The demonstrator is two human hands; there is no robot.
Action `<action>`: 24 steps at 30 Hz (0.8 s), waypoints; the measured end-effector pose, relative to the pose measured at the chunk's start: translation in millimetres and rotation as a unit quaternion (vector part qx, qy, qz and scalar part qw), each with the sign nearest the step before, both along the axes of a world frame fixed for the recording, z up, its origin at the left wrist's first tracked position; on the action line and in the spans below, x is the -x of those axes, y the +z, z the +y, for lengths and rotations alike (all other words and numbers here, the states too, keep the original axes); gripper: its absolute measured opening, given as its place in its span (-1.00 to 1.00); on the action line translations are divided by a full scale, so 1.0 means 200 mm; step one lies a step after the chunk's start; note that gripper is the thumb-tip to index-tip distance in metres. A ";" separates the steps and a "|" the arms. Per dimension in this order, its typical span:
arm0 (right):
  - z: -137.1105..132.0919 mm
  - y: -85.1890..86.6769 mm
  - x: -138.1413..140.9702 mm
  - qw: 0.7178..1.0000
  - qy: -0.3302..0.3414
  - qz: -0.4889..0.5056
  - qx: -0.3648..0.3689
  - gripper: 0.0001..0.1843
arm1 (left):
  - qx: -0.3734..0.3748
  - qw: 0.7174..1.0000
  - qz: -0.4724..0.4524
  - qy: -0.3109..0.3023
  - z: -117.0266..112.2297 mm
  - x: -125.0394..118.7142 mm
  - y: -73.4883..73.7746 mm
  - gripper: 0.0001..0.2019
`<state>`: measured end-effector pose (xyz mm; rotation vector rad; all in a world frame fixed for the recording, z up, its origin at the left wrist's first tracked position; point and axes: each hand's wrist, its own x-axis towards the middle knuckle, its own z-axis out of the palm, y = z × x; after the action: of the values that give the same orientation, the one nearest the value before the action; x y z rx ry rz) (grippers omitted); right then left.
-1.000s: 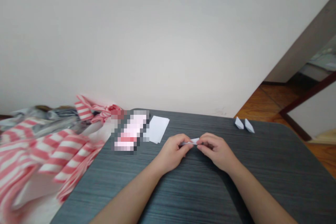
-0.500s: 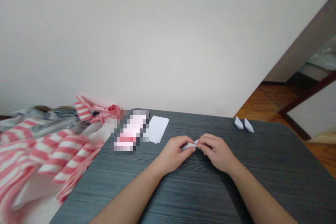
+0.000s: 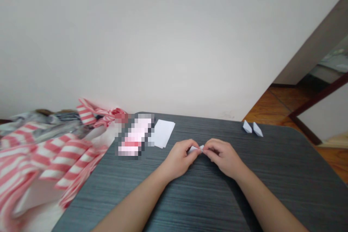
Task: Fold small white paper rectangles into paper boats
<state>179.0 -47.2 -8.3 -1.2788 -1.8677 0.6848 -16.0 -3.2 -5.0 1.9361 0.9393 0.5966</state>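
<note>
A small piece of folded white paper [image 3: 195,149] is pinched between my left hand [image 3: 179,159] and my right hand [image 3: 223,157], just above the dark grey table [image 3: 206,203]. Most of the paper is hidden by my fingers. Both hands hover close together near the table's middle. Up at the far right of the tabletop stand two small folded paper boats [image 3: 252,129], side by side. A stack of white paper sheets [image 3: 164,133] lies at the far edge, up and left of my hands.
A pixelated pink and white packet [image 3: 134,136] lies beside the paper sheets. Pink and white striped cloth [image 3: 54,159] is heaped beyond the table's left edge. A white wall [image 3: 163,43] rises behind the table, and a wooden floor [image 3: 282,107] shows at the right.
My fingers have shifted their pinch on the paper, and less of it shows now. The hands have moved little, and the other things on the table stay in place.
</note>
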 end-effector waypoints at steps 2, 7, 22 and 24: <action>0.00 0.00 0.00 1.000 0.001 -0.002 0.004 -0.85 | 0.005 1.000 0.001 0.001 0.00 0.00 -0.01 -0.81; -0.01 0.01 0.00 1.000 -0.006 -0.008 0.011 -0.82 | 0.007 1.000 -0.022 0.015 0.00 0.00 -0.03 -0.82; -0.01 -0.07 0.01 0.990 -0.042 0.100 0.096 -0.85 | 0.027 0.999 -0.018 -0.002 0.00 0.01 -0.01 -0.77; -0.01 -0.07 0.01 0.987 -0.032 0.098 0.120 -0.85 | 0.032 0.999 -0.024 -0.004 0.00 0.01 -0.01 -0.77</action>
<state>177.6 -48.5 -22.3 -1.3620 -1.6141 0.9873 -17.2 -3.3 -7.0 1.8591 0.9095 0.5986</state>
